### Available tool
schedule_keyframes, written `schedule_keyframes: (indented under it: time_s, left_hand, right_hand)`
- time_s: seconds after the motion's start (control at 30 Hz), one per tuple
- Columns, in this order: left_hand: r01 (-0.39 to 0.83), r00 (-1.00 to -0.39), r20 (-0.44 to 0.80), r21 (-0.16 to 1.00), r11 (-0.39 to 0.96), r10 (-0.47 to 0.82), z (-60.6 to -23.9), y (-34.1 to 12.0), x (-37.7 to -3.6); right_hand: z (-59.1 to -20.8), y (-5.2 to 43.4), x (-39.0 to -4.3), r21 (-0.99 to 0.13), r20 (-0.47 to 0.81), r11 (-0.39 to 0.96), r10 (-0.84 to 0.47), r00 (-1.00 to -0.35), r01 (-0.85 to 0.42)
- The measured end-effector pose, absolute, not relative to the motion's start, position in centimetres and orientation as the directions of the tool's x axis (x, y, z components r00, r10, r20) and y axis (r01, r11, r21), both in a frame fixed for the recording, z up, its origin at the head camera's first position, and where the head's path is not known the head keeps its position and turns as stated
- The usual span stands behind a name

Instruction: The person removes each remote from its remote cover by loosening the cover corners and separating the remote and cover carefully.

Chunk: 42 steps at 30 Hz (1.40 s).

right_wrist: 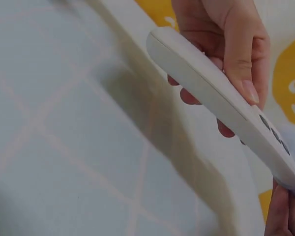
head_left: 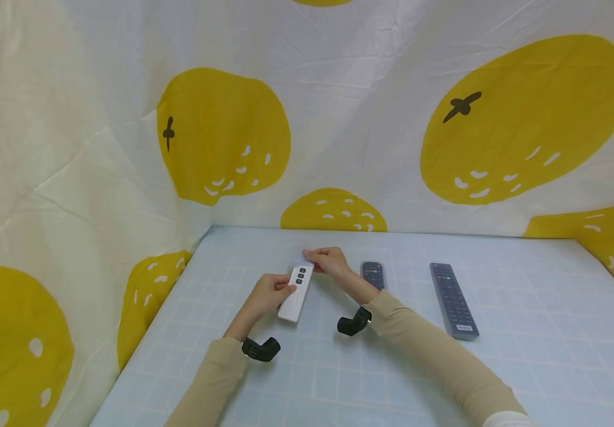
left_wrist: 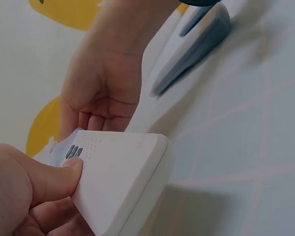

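A white remote control [head_left: 292, 305] with a short row of dark buttons is held tilted just above the table. My left hand [head_left: 269, 292] grips it near the middle, thumb on the button face and fingers curled underneath, as the right wrist view shows. At its far end, my right hand [head_left: 330, 261] pinches a thin, translucent bluish plastic sleeve [right_wrist: 291, 140], which covers that end of the remote. Much of the sleeve is hidden by the right fingers, or cut off at the edge of the right wrist view.
On the table [head_left: 525, 356], covered in pale blue checked cloth, a small dark remote [head_left: 373, 274] lies partly behind my right forearm. Farther right lies a longer dark remote [head_left: 453, 301]. A white curtain [head_left: 349, 130] with yellow fruit prints hangs along the back and left.
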<state>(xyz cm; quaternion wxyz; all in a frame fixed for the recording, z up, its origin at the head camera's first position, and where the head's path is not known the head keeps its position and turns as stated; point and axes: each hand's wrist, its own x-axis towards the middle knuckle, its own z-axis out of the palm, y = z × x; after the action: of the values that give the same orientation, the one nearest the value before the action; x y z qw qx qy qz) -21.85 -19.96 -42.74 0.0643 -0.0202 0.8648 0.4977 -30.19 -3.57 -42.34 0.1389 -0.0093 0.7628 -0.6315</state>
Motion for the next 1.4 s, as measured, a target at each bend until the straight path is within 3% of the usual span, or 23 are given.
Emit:
schedule_keyframes:
  time_s: [0.53, 0.77, 1.0, 1.4]
  left_hand:
    - [-0.156, -0.988, -0.145, 0.861, 0.484, -0.061, -42.2, -19.2, -21.8]
    - [-0.179, -0.983, -0.139, 0.852, 0.492, -0.118, -42.4, -18.9, -21.5]
    - [-0.224, -0.971, -0.141, 0.826, 0.517, -0.195, -43.0, -20.0, -21.7]
    - [-0.295, -0.954, -0.202, 0.756, 0.584, -0.220, -43.6, -21.3, -23.0]
  right_hand:
    - [-42.9, -4.7, -29.4, -0.971, -0.084, 0.228, -0.016, -0.996, 0.079]
    - [-43.3, -4.5, -29.7, -0.988, -0.105, 0.107, 0.025, -0.994, 0.107]
    - [-43.0, -3.7, -29.6, -0.990, -0.134, 0.046, -0.008, -0.991, 0.133]
    - [-43.4, -3.0, -29.4, -0.970, -0.229, 0.107, -0.118, -0.966, 0.216]
